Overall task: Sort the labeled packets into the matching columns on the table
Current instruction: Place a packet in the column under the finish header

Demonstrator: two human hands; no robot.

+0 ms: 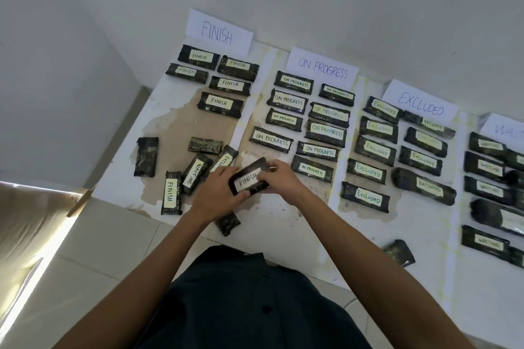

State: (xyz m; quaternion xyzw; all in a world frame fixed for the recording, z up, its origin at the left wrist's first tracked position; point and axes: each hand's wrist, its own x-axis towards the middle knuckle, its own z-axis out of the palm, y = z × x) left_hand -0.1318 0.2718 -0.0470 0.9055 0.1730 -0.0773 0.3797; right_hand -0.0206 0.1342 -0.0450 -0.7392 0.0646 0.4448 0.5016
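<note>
Both hands hold one dark packet labeled FINISH (249,177) just above the table's near middle. My left hand (218,193) grips its left end and my right hand (283,176) its right end. Paper signs head the columns: FINISH (218,32), ON PROGRESS (323,68), EXCLUDED (421,103) and a cut-off WAITING sign (507,129). Several labeled packets lie under each sign. An unsorted heap sits left of my hands: a FINISH packet (171,193), a WAITING packet (195,173), an EXCLUDED packet (224,161) and unlabeled-side packets (146,156).
A dark packet (228,223) lies under my left wrist at the table's (283,224) front edge, and another (398,252) lies near the front right. A wall runs behind the signs. A cardboard flap (34,207) stands at the left, over tiled floor.
</note>
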